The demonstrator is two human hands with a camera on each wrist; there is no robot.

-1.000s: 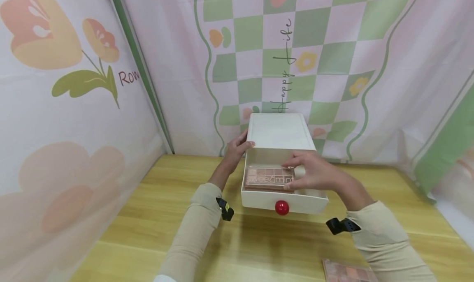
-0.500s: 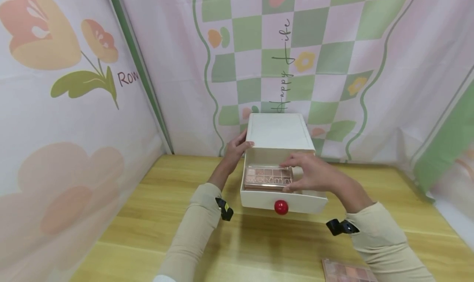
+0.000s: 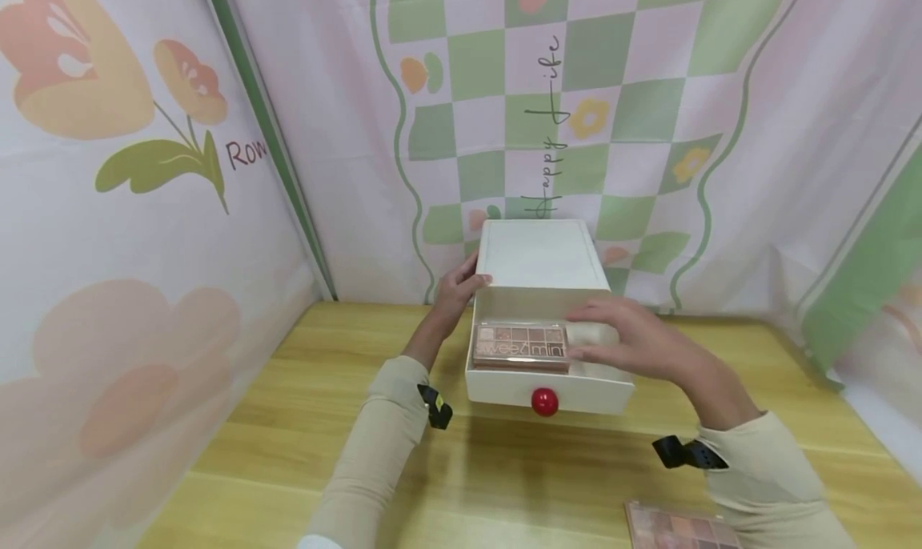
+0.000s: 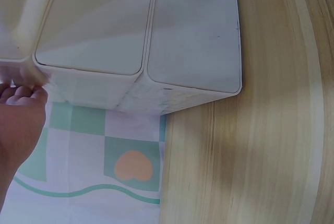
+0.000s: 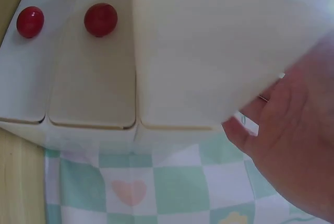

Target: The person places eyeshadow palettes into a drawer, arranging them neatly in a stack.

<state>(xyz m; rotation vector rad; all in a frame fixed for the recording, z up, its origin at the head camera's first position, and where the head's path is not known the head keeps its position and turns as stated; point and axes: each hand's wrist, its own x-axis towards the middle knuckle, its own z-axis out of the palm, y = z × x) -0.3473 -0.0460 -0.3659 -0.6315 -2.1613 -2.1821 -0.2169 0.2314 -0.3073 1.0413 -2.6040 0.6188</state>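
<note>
Seen from the head camera, a cream drawer box stands at the back of a wooden table, against a cloth backdrop printed with green and pink checks. Its top drawer, with a red round knob on the front, is pulled out toward the person. An eyeshadow palette lies flat inside the drawer on its left side, lid up, with lettering across it. The left hand grips the box's upper left front corner, thumb on top and fingers round the side. The right hand hovers over the drawer's right half, fingers relaxed and released, just beside the palette's right edge; contact cannot be told. A second palette lies on the table at the lower right, by the right sleeve.

In the left wrist view, the box's side fills the upper frame, with one red knob at the top edge. The left hand's fingertips press against the box's corner at the left, above the checked cloth.

In the right wrist view, the box shows two drawer fronts, each with a red knob, beside the open drawer's pale wall. The right hand fills the lower right, palm open, holding nothing.
</note>
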